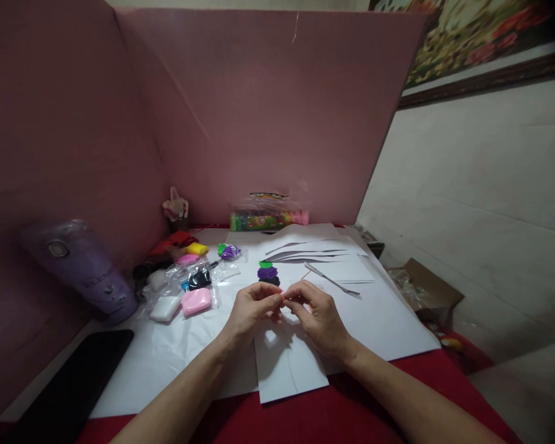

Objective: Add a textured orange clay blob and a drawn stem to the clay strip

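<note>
My left hand (255,306) and my right hand (322,317) meet above a white card (287,370). The fingertips of both are pinched together on a tiny orange-pink bit of clay (283,298), mostly hidden by the fingers. Under the hands, the card carries a thin curved line on its lower half. Just beyond my fingers sit textured patches of clay in a column: green (265,264), purple (267,272) and black (271,280). A slim grey tool (333,280) lies on the paper past my right hand.
Bagged clay blocks, including a pink block (197,302), lie left beside a purple tumbler (86,271) and black phone-like slab (74,382). Cut white sheets (305,246) and a colourful tube (268,221) stand behind. Pink panels (268,111) enclose the back and left; a cardboard box (432,287) is right.
</note>
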The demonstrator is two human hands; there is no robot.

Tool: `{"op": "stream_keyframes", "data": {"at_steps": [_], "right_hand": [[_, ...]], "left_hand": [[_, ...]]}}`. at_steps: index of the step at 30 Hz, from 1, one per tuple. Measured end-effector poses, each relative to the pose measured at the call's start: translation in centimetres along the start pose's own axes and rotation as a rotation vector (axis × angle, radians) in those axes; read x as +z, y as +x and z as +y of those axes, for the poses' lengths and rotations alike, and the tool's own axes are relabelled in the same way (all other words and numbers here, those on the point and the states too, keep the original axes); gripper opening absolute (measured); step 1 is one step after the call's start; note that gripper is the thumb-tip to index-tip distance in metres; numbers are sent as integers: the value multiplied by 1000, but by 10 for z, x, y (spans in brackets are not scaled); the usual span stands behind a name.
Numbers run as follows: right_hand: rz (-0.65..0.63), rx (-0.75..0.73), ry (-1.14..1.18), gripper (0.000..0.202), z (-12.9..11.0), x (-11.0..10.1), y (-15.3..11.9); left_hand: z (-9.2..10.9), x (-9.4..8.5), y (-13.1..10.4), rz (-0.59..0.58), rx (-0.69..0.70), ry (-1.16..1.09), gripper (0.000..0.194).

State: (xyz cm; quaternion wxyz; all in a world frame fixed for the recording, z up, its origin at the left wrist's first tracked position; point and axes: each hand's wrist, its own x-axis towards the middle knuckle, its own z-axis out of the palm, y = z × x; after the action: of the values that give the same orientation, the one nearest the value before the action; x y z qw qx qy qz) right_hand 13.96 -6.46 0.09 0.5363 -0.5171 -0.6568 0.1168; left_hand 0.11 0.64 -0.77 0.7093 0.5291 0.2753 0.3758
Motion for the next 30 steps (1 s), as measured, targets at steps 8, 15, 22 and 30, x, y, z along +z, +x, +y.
{"op": "stream_keyframes", "data": {"at_steps": [8, 15, 22, 30], "right_hand": [[-4, 88, -27, 5, -1, 1, -1], [1, 220, 31, 11, 2, 1, -1], [78, 299, 131, 16, 6, 1, 1], [-67, 221, 222, 12, 1, -1, -1]], "left_hand": [[-1, -2, 1, -29, -29, 2, 33], [-1, 5, 2, 39, 87, 170, 24], [2, 1, 1, 102, 133, 135, 24], [0, 2, 1, -27, 66, 144, 33]]}}
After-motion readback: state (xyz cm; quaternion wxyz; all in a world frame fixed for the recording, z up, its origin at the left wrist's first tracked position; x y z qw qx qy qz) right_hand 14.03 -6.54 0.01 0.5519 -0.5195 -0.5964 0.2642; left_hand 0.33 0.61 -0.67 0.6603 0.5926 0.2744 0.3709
